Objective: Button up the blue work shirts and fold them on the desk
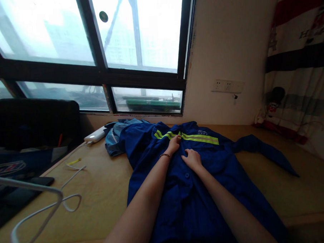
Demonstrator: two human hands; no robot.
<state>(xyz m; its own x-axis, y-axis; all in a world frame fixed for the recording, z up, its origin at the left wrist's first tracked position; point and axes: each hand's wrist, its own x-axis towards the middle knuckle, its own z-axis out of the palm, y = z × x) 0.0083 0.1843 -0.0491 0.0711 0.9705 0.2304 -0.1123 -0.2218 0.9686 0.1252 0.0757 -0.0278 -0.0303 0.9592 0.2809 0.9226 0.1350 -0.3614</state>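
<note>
A dark blue work jacket (197,191) with a yellow-green reflective stripe (195,137) lies spread on a wooden table (106,188). My left hand (174,144) rests on the chest just below the stripe, fingers closed together on the fabric near the front placket. A thin bracelet circles that wrist. My right hand (192,158) lies a little lower on the jacket front, fingers curled and pressing the cloth beside the button line. One sleeve (262,151) stretches out to the right.
A white wire hanger (39,209) lies at the table's near left. A second, lighter blue garment (116,138) is bunched at the back beside a white power bank (95,134) with cable. A black chair (35,121) stands left, a window behind, a wall socket (227,85) right.
</note>
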